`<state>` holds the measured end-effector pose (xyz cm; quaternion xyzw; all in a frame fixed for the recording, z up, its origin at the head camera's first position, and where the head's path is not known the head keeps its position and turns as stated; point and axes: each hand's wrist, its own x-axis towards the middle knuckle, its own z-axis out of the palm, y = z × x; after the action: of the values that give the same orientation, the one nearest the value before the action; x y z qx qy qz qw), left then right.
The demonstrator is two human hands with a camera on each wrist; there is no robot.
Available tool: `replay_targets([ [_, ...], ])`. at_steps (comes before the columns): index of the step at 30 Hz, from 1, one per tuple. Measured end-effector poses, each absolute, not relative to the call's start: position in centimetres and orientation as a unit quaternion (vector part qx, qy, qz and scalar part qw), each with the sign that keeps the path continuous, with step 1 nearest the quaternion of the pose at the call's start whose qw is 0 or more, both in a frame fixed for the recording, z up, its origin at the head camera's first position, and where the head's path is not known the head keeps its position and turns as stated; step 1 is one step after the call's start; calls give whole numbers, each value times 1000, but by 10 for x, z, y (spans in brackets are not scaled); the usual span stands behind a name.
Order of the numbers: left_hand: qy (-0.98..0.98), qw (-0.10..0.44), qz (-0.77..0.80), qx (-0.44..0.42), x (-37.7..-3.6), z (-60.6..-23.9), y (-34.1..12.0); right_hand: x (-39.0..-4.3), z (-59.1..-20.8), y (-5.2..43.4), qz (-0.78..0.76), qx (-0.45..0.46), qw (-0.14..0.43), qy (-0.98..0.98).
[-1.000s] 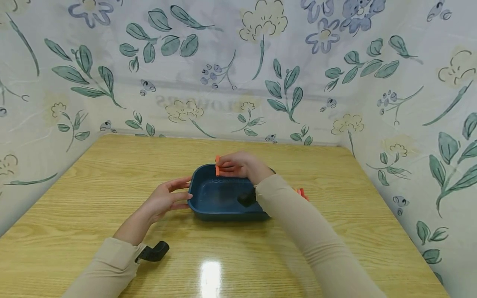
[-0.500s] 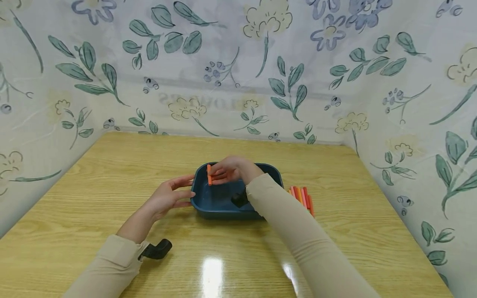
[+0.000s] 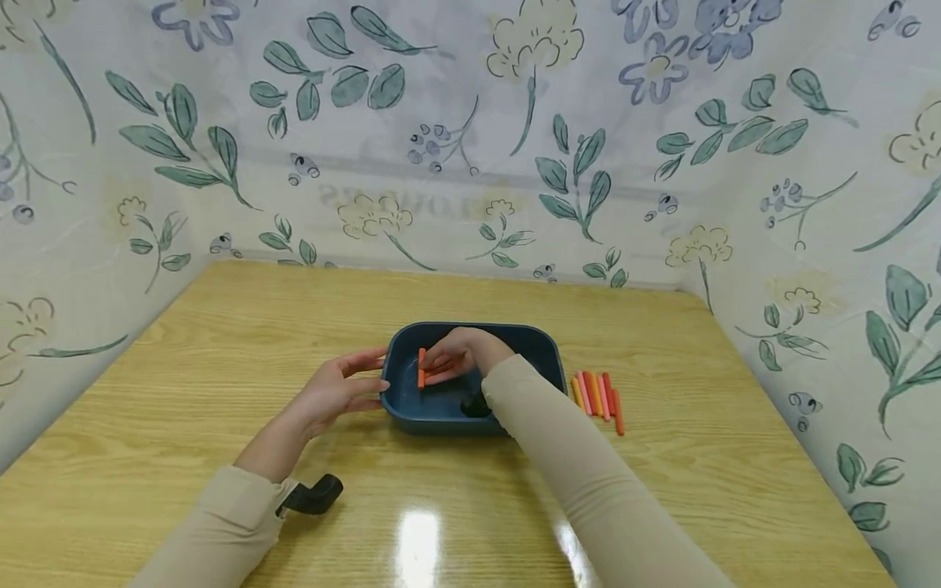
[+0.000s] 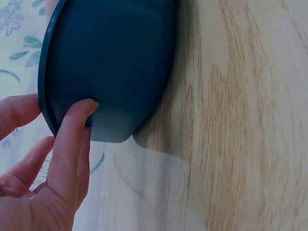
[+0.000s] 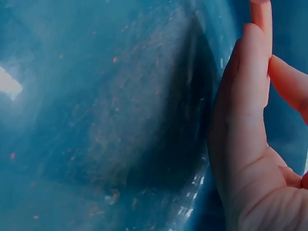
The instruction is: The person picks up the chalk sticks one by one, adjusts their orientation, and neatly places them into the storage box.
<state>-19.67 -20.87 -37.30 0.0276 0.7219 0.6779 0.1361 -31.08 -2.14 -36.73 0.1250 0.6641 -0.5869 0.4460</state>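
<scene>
A dark blue plastic basin (image 3: 470, 427) stands on the wooden table. My left hand (image 3: 341, 388) holds its left end at the rim, with fingertips against the outer wall in the left wrist view. Inside the basin, my right hand (image 3: 459, 353) pinches an orange chalk stick (image 3: 421, 371), which points nearly straight away from me, near the left end. The right wrist view has the fingers (image 5: 245, 96) over the blue basin floor (image 5: 96, 120), which carries small reddish specks.
Several chalk sticks (image 3: 594, 394) in yellow, pink, orange and red lie side by side right of the basin. One red-orange stick (image 3: 619, 412) lies slightly apart at their right. Floral cloth (image 3: 470, 163) closes off the back and both sides.
My right hand has carried the orange chalk from over the far rim down into the basin. The sticks at the right have come into fuller view. My left hand stays at the rim.
</scene>
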Motion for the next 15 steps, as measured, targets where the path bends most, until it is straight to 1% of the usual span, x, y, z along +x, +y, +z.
replay_targets([
  [15,720,139,679,27,-195,-369,-208,-310,-369,-22,-564,132,447,682],
])
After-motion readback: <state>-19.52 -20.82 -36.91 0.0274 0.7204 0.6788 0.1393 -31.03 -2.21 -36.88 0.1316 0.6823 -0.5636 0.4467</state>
